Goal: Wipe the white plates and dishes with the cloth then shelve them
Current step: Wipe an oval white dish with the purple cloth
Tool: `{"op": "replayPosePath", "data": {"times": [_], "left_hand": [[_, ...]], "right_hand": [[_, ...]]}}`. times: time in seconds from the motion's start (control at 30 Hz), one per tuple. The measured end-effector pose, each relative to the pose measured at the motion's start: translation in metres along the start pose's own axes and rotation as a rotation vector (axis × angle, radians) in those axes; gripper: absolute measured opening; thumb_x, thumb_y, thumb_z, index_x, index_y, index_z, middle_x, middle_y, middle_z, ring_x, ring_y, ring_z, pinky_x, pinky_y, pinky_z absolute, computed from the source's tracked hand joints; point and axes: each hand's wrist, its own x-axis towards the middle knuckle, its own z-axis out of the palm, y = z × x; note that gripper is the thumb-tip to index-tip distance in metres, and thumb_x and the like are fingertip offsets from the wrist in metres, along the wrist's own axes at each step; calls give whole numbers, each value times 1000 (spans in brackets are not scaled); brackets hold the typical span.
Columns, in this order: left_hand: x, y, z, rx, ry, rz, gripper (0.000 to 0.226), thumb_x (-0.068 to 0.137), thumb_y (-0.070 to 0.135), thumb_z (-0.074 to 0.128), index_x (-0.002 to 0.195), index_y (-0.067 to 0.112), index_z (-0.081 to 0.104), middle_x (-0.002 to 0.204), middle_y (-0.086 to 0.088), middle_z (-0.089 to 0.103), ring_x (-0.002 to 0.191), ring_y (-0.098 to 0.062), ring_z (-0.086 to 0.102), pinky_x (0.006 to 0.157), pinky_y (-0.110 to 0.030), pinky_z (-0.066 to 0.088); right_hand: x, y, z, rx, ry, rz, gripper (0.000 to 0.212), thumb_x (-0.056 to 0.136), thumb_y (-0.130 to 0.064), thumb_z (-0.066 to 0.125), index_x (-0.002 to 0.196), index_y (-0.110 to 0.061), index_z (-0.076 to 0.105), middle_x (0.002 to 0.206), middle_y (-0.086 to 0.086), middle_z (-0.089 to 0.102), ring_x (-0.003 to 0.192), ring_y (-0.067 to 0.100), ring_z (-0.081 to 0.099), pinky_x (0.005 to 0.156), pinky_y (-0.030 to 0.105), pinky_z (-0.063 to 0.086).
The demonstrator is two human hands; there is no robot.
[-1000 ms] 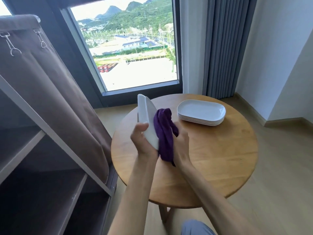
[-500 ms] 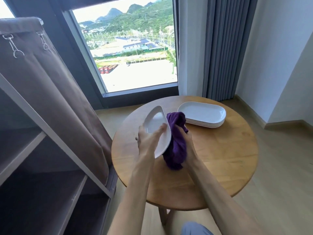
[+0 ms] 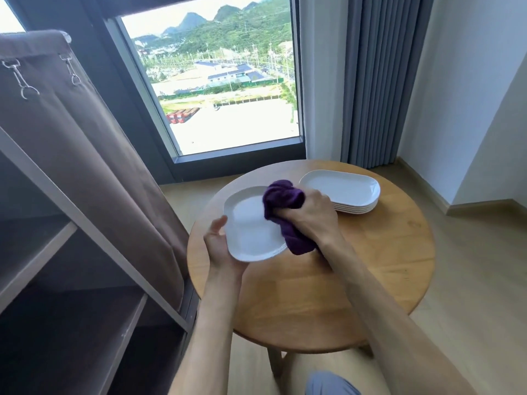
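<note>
Five stacked plates point(image 3: 342, 192) behind cloth-wiped dish point(image 3: 248, 226)

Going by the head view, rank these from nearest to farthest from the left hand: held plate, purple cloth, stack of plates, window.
1. Held plate, gripped in the left hand.
2. Purple cloth, on the plate's right side.
3. Stack of plates, far right on the table.
4. Window, beyond the table.

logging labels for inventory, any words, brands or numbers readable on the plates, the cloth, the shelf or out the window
None can be read.
Held plate, plate stack, purple cloth: plain, no marks visible.
Shelf cover: no label in view.
Buildings outside the window: too small to show any sign.
</note>
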Motion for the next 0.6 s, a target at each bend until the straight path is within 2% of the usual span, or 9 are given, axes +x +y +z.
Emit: {"op": "replayPosePath", "data": {"times": [0.03, 0.1, 0.23, 0.33, 0.4, 0.47, 0.53, 0.6], "left_hand": [[2, -1, 2, -26, -35, -32, 49, 77, 36, 59, 115, 9, 75, 114, -18, 71, 97, -40, 71, 87, -44, 58], [6, -7, 8, -27, -107, -72, 49, 81, 36, 60, 114, 4, 77, 116, -19, 71, 103, -39, 71, 94, -45, 56], [8, -26, 24, 48, -176, -42, 65, 91, 51, 56, 139, 8, 63, 140, -20, 60, 126, -36, 61, 107, -46, 50], [9, -32, 22, 73, -163, 12, 81, 93, 68, 47, 152, 13, 49, 152, -19, 51, 138, -37, 52, 108, -49, 49], [11, -30, 24, 98, -126, 52, 82, 93, 75, 41, 143, 13, 58, 142, -17, 60, 129, -34, 61, 101, -47, 54], [15, -21, 25, 99, -75, 89, 80, 96, 78, 33, 120, 11, 71, 119, -15, 69, 112, -31, 67, 96, -43, 56], [19, -7, 20, 120, -57, 138, 86, 95, 81, 28, 96, 10, 76, 97, -15, 69, 96, -31, 66, 90, -43, 55], [20, 2, 13, 166, -76, 125, 88, 90, 85, 34, 92, 10, 80, 94, -15, 69, 92, -32, 67, 95, -48, 53]], "right_hand": [[3, -3, 4, -237, -2, -65, 30, 66, -54, 80, 77, -30, 65, 73, -6, 57, 73, 21, 62, 60, 29, 40], [6, -11, 16, -414, -19, -100, 26, 73, -49, 73, 90, -29, 71, 82, -1, 51, 85, 29, 64, 68, 30, 38], [14, -26, 40, -285, 27, -55, 34, 91, -52, 58, 93, -20, 71, 90, 9, 65, 88, 34, 65, 70, 34, 41], [19, -37, 43, -77, 7, -33, 44, 96, -57, 50, 80, -20, 66, 79, 8, 67, 79, 34, 64, 65, 32, 36], [13, -42, 44, 23, -41, -41, 48, 94, -61, 53, 66, -22, 56, 66, -1, 60, 71, 30, 62, 62, 32, 35], [4, -44, 41, 60, -95, -71, 51, 89, -57, 63, 54, -23, 50, 54, -7, 54, 60, 21, 57, 58, 31, 34], [-7, -42, 37, 73, -195, -123, 50, 85, -52, 71, 48, -25, 50, 48, -8, 50, 53, 15, 50, 55, 31, 34], [-18, -38, 29, 71, -301, -168, 44, 81, -46, 75, 49, -27, 52, 50, -8, 51, 55, 16, 50, 55, 33, 38]]}}
